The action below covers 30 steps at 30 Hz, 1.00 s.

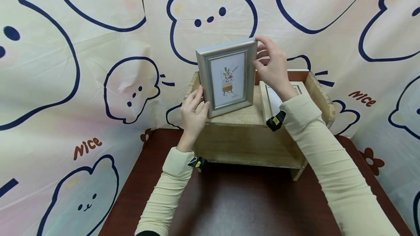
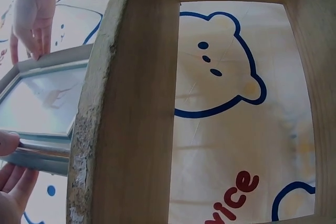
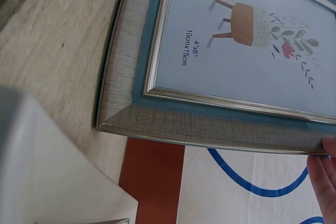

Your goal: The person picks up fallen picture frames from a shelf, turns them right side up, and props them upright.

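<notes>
Fabric in cream, printed with blue-outlined cartoon animals (image 1: 98,43), is covering the left, far and right sides around a dark reddish-brown bench (image 1: 242,199). A pale wooden shelf unit (image 1: 246,145) is standing at the far part, carrying a cream rectangular frame (image 1: 266,103) on its right. A silver-grey and blue rectangular picture frame (image 1: 229,75) is tilting over the unit's left top. The left hand (image 1: 194,114) is pinching its left edge, the right hand (image 1: 273,63) its upper right edge, both with fingers parted only by the frame's thickness.
</notes>
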Each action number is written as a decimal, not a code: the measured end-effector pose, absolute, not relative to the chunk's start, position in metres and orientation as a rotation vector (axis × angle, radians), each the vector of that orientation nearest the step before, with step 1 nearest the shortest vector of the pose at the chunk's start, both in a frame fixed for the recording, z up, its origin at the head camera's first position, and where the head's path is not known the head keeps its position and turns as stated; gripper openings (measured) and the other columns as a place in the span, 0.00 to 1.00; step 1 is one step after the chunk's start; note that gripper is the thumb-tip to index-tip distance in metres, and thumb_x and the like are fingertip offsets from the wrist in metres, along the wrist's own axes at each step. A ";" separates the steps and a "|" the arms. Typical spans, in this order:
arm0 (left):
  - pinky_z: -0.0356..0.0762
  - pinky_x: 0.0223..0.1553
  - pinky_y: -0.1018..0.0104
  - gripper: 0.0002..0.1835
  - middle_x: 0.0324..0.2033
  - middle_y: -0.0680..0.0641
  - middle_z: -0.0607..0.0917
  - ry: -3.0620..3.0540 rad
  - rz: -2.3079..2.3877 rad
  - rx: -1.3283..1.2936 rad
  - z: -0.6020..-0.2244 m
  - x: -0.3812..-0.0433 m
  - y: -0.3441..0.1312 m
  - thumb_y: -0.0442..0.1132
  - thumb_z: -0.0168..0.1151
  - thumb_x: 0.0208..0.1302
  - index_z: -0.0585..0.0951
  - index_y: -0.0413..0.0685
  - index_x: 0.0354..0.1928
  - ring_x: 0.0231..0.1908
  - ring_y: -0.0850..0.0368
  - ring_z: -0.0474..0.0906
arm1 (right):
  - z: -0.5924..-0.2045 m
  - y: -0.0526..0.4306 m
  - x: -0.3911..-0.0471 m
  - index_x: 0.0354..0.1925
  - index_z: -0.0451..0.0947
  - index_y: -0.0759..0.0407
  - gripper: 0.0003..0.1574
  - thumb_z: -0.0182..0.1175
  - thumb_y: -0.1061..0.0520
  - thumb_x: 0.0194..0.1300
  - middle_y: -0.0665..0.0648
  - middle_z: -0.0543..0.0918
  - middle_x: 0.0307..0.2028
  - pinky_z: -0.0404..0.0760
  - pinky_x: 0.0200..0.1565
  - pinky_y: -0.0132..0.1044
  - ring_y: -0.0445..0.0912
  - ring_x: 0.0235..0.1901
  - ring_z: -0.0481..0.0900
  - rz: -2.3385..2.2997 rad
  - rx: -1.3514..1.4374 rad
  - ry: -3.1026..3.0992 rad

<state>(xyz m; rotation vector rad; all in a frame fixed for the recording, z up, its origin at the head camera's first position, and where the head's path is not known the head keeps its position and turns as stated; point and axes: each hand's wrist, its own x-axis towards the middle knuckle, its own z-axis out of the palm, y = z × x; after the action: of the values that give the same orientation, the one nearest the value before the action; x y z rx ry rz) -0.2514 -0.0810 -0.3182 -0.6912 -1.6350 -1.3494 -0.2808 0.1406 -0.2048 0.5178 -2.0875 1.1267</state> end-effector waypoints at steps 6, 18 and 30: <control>0.79 0.42 0.58 0.22 0.45 0.32 0.78 -1.615 -1.302 -0.687 -0.320 -0.251 -0.078 0.17 0.61 0.47 0.76 0.24 0.49 0.43 0.40 0.77 | -0.204 0.140 -0.284 0.59 0.68 0.59 0.33 0.54 0.74 0.55 0.62 0.79 0.43 0.80 0.43 0.39 0.50 0.39 0.80 1.119 0.496 -2.106; 0.78 0.44 0.62 0.24 0.41 0.29 0.77 -1.612 -1.646 -0.694 -0.313 -0.243 -0.078 0.18 0.60 0.50 0.71 0.22 0.52 0.41 0.46 0.78 | -0.204 0.138 -0.288 0.58 0.68 0.60 0.31 0.54 0.74 0.55 0.62 0.79 0.44 0.80 0.44 0.42 0.51 0.40 0.80 1.123 0.493 -2.112; 0.75 0.44 0.67 0.16 0.41 0.42 0.80 -1.799 -1.952 -0.812 -0.286 -0.257 -0.093 0.27 0.52 0.62 0.72 0.22 0.50 0.41 0.62 0.76 | -0.204 0.135 -0.293 0.59 0.67 0.59 0.31 0.54 0.73 0.57 0.61 0.79 0.45 0.79 0.45 0.41 0.50 0.42 0.80 1.101 0.487 -2.135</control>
<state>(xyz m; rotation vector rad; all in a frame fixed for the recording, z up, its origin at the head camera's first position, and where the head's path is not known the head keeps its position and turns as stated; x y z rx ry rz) -0.2574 -0.0929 -0.2856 -0.8117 -1.7989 -1.9520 -0.2926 0.1347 -0.2039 0.4872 -2.1353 1.1008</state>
